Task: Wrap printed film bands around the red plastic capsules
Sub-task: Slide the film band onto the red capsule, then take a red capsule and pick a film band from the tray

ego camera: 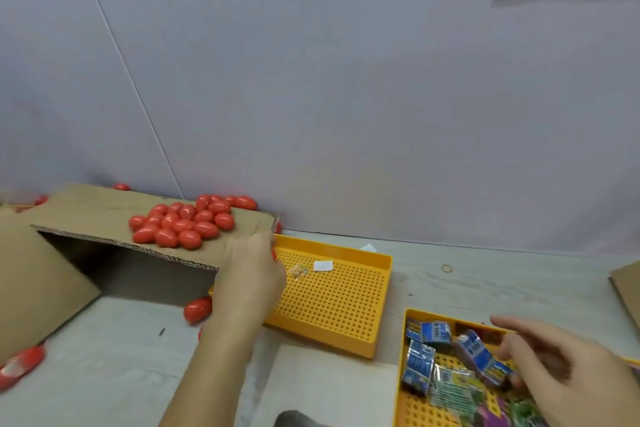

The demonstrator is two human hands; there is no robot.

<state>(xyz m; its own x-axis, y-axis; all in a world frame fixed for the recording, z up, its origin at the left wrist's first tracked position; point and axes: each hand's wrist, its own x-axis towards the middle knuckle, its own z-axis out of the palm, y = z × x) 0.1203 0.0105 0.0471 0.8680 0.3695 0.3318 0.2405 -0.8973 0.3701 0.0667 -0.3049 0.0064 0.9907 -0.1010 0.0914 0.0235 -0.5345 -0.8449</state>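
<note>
The right hand (pixel 550 362) hovers, fingers loosely spread, over printed film bands (pixel 446 354) in a yellow perforated tray (pixel 401 392) — farther back the left hand (pixel 251 274), grip hidden, reaches a cardboard flap's (pixel 104 215) edge, where red plastic capsules (pixel 183 224) pile.

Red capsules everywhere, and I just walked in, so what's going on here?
A person is banding capsules. The left hand reaches by the edge of the cardboard flap that carries the red capsules; whether it holds anything is hidden. The right hand hovers open over the printed film bands in the near yellow tray. The perforated tray holds no capsules.
</note>
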